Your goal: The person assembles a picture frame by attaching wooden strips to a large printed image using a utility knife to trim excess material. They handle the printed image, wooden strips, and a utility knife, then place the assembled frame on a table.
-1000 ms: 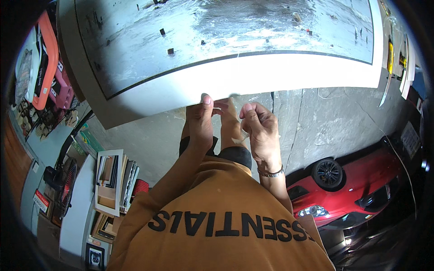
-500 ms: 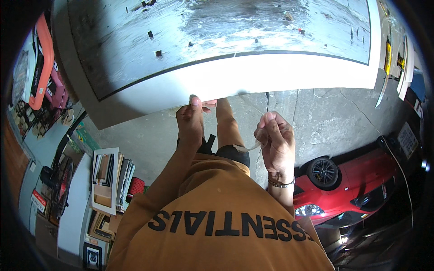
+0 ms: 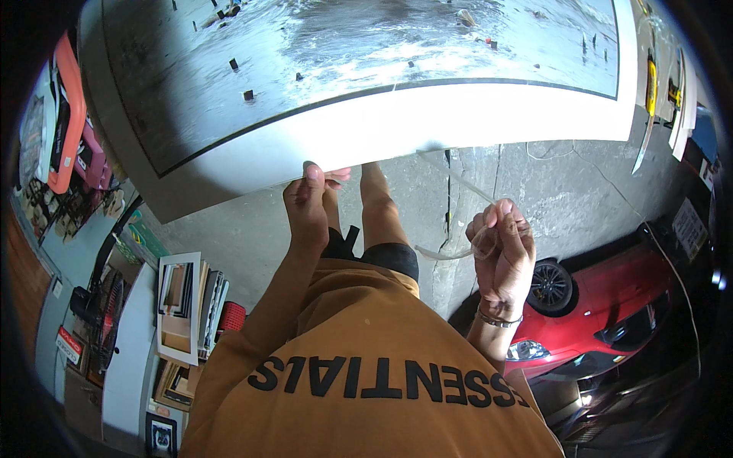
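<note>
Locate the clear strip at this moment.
In the head view, right of centre, the clear strip is pinched in the right hand, reaching up to the white-bordered picture.

A: Noted anything at right?
B: Red car, black spoked wheel showing. Farther off, yellow-handled tool.
A: Near left?
B: Picture frames, stacked on edge; just beside, red perforated container. Left of those, dark fan.
A: Far left?
B: Orange curved piece, pink item close by. Below: grey floor, cracked in places.
</note>
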A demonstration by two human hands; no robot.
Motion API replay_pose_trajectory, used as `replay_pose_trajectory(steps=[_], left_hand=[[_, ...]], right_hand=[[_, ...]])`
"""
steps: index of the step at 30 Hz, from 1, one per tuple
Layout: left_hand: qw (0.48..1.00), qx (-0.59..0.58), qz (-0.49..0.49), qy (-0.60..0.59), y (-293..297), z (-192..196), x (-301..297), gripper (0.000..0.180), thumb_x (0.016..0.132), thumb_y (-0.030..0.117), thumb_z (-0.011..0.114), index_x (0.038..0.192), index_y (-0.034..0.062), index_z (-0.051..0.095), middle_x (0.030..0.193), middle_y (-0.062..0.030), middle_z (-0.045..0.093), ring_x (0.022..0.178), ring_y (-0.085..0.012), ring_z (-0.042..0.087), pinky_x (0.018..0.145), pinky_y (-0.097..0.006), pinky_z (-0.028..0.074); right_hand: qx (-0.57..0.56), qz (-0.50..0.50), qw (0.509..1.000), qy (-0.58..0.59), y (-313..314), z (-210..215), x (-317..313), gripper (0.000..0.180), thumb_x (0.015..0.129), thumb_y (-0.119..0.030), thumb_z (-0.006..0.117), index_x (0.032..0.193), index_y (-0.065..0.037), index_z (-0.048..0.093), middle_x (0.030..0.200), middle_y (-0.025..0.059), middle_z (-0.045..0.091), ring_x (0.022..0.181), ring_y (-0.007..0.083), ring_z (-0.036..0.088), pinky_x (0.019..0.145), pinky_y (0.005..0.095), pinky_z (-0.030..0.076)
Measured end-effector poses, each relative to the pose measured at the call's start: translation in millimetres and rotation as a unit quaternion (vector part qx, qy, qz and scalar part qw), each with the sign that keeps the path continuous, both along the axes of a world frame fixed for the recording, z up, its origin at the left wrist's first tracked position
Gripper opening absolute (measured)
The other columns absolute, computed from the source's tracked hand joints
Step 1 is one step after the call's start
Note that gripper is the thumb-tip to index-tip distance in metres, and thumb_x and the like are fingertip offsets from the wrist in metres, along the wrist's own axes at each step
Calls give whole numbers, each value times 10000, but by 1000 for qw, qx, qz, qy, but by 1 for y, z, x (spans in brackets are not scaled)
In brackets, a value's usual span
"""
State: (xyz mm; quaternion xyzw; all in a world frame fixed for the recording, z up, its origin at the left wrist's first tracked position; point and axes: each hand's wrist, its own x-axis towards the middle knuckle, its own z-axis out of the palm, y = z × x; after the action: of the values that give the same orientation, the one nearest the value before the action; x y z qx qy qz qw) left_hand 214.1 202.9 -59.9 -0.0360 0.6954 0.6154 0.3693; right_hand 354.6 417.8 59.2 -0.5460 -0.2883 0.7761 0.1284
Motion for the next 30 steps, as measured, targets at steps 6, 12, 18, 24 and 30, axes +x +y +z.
replay_pose_trajectory(steps=[6,12,18,24,30], left_hand=[[1000,6,14,-4,2,1,1,517,1076,423,410,980,10,706,979,-121,736,927,-192,686,828,-322,514],[999,23,34,1,2,-2,2,477,1083,364,425,965,-6,703,939,-105,741,885,-159,673,830,-308,501],[999,14,29,11,-2,-7,2,533,1083,421,382,1004,5,705,979,-131,732,920,-215,679,833,-349,504],[998,19,50,33,3,-8,5,499,1086,370,399,965,-10,699,932,-121,738,873,-176,677,797,-309,510],[998,-4,41,45,4,-8,8,557,1085,420,355,1004,-18,689,970,-150,724,906,-221,669,836,-351,496]], right_hand=[[46,-46,998,-22,18,13,12,271,1040,-209,520,833,-40,561,635,-12,430,590,106,361,606,277,301],[68,-84,994,15,37,13,32,286,1046,-203,498,809,-48,533,643,-14,396,588,99,330,599,286,285],[129,-123,983,47,78,35,71,274,1051,-189,499,824,-37,519,700,-3,411,615,104,285,626,289,283],[141,-179,967,113,100,39,96,280,1061,-183,487,823,-36,508,660,-23,315,600,90,251,609,282,255],[195,-175,959,110,115,40,111,265,1056,-173,500,829,-39,514,689,-21,338,627,95,280,608,277,270]])
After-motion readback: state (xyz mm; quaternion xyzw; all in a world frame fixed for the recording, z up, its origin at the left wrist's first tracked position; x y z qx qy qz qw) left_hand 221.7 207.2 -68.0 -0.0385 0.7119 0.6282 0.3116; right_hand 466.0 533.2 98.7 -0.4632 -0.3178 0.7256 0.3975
